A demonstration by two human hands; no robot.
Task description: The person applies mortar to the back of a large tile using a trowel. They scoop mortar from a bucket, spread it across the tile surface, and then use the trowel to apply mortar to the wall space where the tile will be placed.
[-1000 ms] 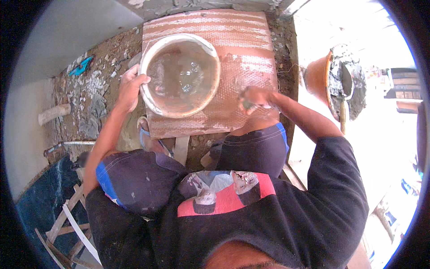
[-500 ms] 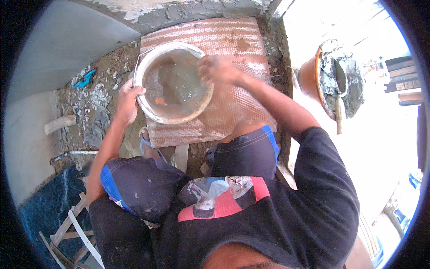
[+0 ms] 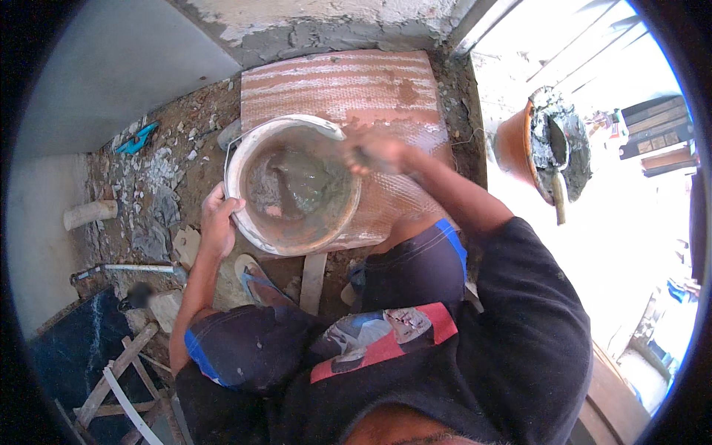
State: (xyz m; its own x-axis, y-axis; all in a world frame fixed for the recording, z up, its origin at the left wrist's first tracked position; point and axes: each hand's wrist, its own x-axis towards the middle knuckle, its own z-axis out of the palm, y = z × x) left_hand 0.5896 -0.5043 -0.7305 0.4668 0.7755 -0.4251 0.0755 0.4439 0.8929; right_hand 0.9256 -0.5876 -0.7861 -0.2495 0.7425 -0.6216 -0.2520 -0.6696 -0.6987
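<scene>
A round bucket [image 3: 247, 223] with a pale, mortar-smeared rim stands on the ribbed reddish-brown panel [image 3: 334, 89]. Murky grey-brown water [image 3: 297, 178] lies inside it, with a small orange-pink piece [image 3: 274, 211] near its lower left. My left hand [image 3: 219, 221] is closed on the bucket's left rim, thumb over the top edge. At the upper right rim is my right hand [image 3: 377, 153], its fingers curled in and blurred. Whatever those fingers hold is hidden. A thin wire handle [image 3: 232, 142] shows at the bucket's left side.
To the right, an orange-brown tub [image 3: 513, 147] of wet grey mortar holds a trowel [image 3: 559, 194]. Rubble [image 3: 159, 167] and a turquoise object [image 3: 138, 139] lie left. Wooden strips [image 3: 119, 363] rest at lower left, near my sandalled foot [image 3: 261, 283]. Walls border the far side and left.
The view has shifted, so the bucket and panel sit lower in the picture. My right hand has moved slightly outward at the right rim. My left hand keeps its hold.
</scene>
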